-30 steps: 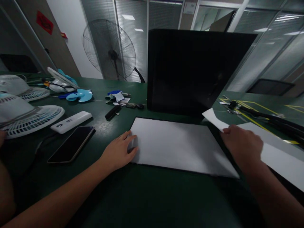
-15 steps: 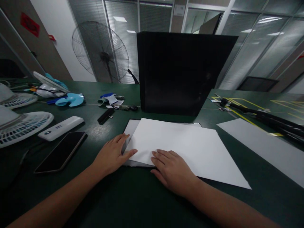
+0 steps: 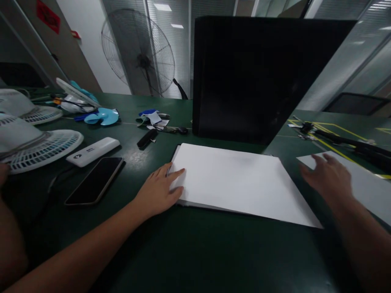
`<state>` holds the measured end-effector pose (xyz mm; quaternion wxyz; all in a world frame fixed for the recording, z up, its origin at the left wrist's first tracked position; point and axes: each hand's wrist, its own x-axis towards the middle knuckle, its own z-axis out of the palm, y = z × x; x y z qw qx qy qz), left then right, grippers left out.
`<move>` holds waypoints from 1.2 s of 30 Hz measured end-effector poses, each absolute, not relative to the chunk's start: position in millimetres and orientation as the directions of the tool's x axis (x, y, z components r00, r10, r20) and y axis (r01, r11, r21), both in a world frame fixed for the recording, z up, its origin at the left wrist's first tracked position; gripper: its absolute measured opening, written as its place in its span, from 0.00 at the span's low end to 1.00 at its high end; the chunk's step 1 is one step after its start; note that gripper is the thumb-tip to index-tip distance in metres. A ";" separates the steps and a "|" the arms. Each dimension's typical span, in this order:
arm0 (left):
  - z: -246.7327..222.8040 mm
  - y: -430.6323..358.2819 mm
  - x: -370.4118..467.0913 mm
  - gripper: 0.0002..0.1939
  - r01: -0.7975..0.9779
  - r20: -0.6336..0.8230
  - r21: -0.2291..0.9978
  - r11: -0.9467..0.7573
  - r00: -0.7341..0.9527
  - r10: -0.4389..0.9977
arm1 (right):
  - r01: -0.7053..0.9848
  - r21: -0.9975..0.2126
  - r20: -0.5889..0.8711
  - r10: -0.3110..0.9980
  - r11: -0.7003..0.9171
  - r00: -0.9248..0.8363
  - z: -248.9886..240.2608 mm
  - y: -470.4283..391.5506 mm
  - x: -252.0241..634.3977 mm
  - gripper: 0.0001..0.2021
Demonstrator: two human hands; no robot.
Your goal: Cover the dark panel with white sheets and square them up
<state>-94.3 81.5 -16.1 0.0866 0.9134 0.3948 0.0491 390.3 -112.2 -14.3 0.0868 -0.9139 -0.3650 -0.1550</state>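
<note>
A large white sheet [image 3: 235, 179] lies on top of a thin dark-edged folder or pad [image 3: 207, 206], covering nearly all of it. My left hand [image 3: 161, 189] rests on the sheet's left edge with its fingers spread. Off to the right, my right hand [image 3: 328, 175] is slightly blurred, its fingers apart, over the left part of a second white sheet [image 3: 371, 191]. Whether it touches that sheet I cannot tell.
A black box-like panel [image 3: 259, 81] stands behind the sheet. Left are a phone [image 3: 95, 181], a white power bank [image 3: 93, 151], white fan parts [image 3: 49, 150] and part of another person's arm [image 3: 10, 240]. A black rod [image 3: 345, 140] lies back right.
My right hand has left the large sheet and moved right to the second sheet. The large sheet has shifted left over the folder. A person's arm has appeared at the left edge.
</note>
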 end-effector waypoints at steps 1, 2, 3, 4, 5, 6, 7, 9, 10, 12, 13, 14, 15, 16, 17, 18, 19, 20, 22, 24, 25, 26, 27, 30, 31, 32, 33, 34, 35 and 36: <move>-14.9 81.0 -94.3 0.33 0.713 0.022 0.202 -0.672 0.682 0.731 | 0.622 -0.069 0.322 0.573 -0.780 0.754 -20.2 -123.3 415.9 0.38; -13.7 80.5 -94.2 0.33 0.714 0.023 0.206 -0.669 0.680 0.733 | 0.507 -0.128 0.227 0.472 -0.852 0.852 -26.9 -133.4 437.2 0.41; -12.7 80.1 -94.1 0.33 0.716 0.023 0.210 -0.666 0.678 0.735 | 0.426 -0.169 0.158 0.402 -0.889 0.902 -34.0 -141.8 453.8 0.41; -11.9 79.7 -94.0 0.34 0.718 0.024 0.210 -0.663 0.674 0.738 | 0.369 -0.189 0.110 0.354 -0.910 0.929 -40.7 -148.1 465.5 0.42; -11.5 79.4 -93.9 0.34 0.722 0.026 0.208 -0.660 0.670 0.742 | 0.340 -0.200 0.092 0.328 -0.919 0.940 -46.5 -152.1 472.5 0.42; -11.4 79.3 -93.8 0.34 0.724 0.029 0.205 -0.658 0.668 0.744 | 0.344 -0.200 0.108 0.328 -0.918 0.939 -50.8 -153.9 475.3 0.42; -11.6 79.2 -93.7 0.34 0.725 0.034 0.203 -0.658 0.667 0.745 | 0.360 -0.195 0.136 0.338 -0.912 0.931 -53.2 -154.2 474.5 0.41; -12.5 79.4 -93.7 0.34 0.719 0.052 0.203 -0.665 0.670 0.741 | 0.379 -0.198 0.187 0.345 -0.904 0.920 -51.8 -152.0 465.7 0.37; -13.0 79.5 -93.7 0.35 0.717 0.062 0.204 -0.667 0.671 0.739 | 0.385 -0.206 0.203 0.345 -0.900 0.916 -48.2 -150.6 459.1 0.37; -14.1 79.9 -93.9 0.35 0.716 0.072 0.207 -0.667 0.669 0.740 | 0.387 -0.221 0.243 0.334 -0.895 0.911 -36.5 -148.1 443.7 0.37; -14.6 80.2 -94.1 0.36 0.717 0.072 0.207 -0.666 0.668 0.741 | 0.393 -0.224 0.269 0.331 -0.892 0.904 -28.8 -146.7 435.0 0.37; -15.1 80.4 -94.3 0.36 0.718 0.072 0.207 -0.665 0.667 0.742 | 0.402 -0.221 0.298 0.331 -0.889 0.895 -20.3 -144.9 425.5 0.37; -15.6 80.7 -94.5 0.37 0.719 0.071 0.206 -0.664 0.666 0.743 | 0.418 -0.211 0.328 0.339 -0.884 0.882 -11.1 -142.2 414.6 0.36; -16.1 80.9 -94.7 0.37 0.719 0.072 0.205 -0.664 0.665 0.743 | 0.438 -0.196 0.358 0.351 -0.877 0.865 -1.8 -138.3 402.0 0.34; -16.4 81.2 -94.8 0.37 0.720 0.075 0.203 -0.664 0.665 0.743 | 0.465 -0.177 0.386 0.373 -0.868 0.844 7.4 -133.2 387.2 0.33; -16.5 81.3 -94.8 0.37 0.719 0.081 0.202 -0.665 0.664 0.743 | 0.500 -0.154 0.408 0.406 -0.852 0.817 15.9 -126.9 369.9 0.31; -16.3 81.4 -94.6 0.36 0.716 0.087 0.204 -0.667 0.666 0.741 | 0.545 -0.127 0.422 0.452 -0.829 0.786 23.1 -119.8 350.1 0.29; -15.5 81.4 -94.3 0.35 0.712 0.092 0.211 -0.670 0.668 0.738 | 0.602 -0.100 0.421 0.514 -0.792 0.747 28.4 -112.3 327.8 0.27; -12.9 81.3 -93.3 0.34 0.707 0.090 0.240 -0.666 0.666 0.740 | 0.747 -0.052 0.373 0.681 -0.662 0.630 32.0 -98.0 278.1 0.22; -9.6 81.2 -92.3 0.34 0.711 0.076 0.271 -0.649 0.656 0.751 | 0.895 -0.037 0.284 0.854 -0.445 0.436 26.0 -87.1 227.1 0.16; -8.3 81.5 -91.9 0.35 0.713 0.071 0.283 -0.641 0.651 0.756 | 0.946 -0.043 0.239 0.916 -0.322 0.323 20.3 -83.5 203.5 0.16; -7.6 82.0 -91.6 0.36 0.713 0.070 0.292 -0.637 0.648 0.758 | 0.978 -0.053 0.201 0.957 -0.200 0.206 13.6 -81.2 182.6 0.16; -7.7 82.7 -91.3 0.36 0.710 0.073 0.298 -0.638 0.650 0.757 | 0.994 -0.067 0.174 0.980 -0.089 0.100 6.6 -80.1 164.9 0.16; -12.9 86.5 -90.5 0.37 0.704 0.102 0.306 -0.641 0.645 0.757 | 0.982 -0.120 0.145 0.981 0.148 -0.131 -10.2 -82.2 133.7 0.16; -15.9 88.0 -90.2 0.38 0.706 0.116 0.299 -0.642 0.641 0.759 | 0.965 -0.157 0.149 0.971 0.209 -0.186 -13.0 -83.7 129.9 0.17; -19.1 89.5 -89.8 0.38 0.707 0.134 0.287 -0.647 0.639 0.757 | 0.942 -0.204 0.160 0.958 0.267 -0.237 -14.3 -84.9 128.8 0.17; -22.1 90.8 -89.5 0.38 0.706 0.152 0.269 -0.655 0.641 0.753 | 0.911 -0.254 0.175 0.942 0.324 -0.286 -14.2 -85.6 129.9 0.18; -24.8 91.9 -89.2 0.39 0.706 0.165 0.249 -0.663 0.644 0.747 | 0.882 -0.293 0.195 0.926 0.369 -0.323 -12.7 -85.4 133.0 0.20; -27.0 92.7 -88.9 0.39 0.709 0.171 0.230 -0.667 0.645 0.744 | 0.874 -0.302 0.200 0.922 0.381 -0.332 -10.3 -84.3 138.1 0.21; -28.6 93.3 -88.9 0.40 0.714 0.171 0.215 -0.666 0.644 0.746 | 0.896 -0.277 0.190 0.934 0.347 -0.303 -7.1 -82.5 145.3 0.21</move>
